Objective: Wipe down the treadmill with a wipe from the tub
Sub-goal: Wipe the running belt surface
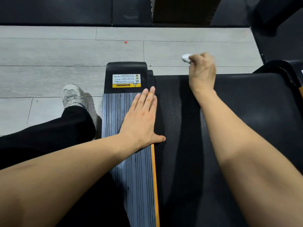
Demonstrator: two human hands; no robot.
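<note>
Ribbed grey plastic is running the length of the treadmill's side rail (131, 145), its fine lengthwise grooves edged by a thin orange strip (153, 169) along the side nearest the belt. The belt (237, 112) itself is lying matte black with a fine dotted texture, catching a dull sheen toward its far end. Capping the rail at its far end, a smooth, rounded black end cover (126, 67) is carrying a white sticker (126, 80) with a yellow band reading "WARNING", upside down from this view; the smaller print on it is too small to read.

The left hand (141, 118) is lying flat on the rail just short of that cover, fingers straight and close together, thumb spread out onto the belt's edge. The right hand (202, 69) is reaching over the belt's far edge, fingers curled and pinching a crumpled white wipe (185, 57) that is sticking out on the side toward the cover.

Beyond the rail, pale grey plank flooring (65, 51) is stretching to dark rubber mats (57, 10), with a tiny red speck (125, 41) lying on it. Beside the rail, a light grey sneaker (72, 95) is showing below a black trouser leg (54, 133).
</note>
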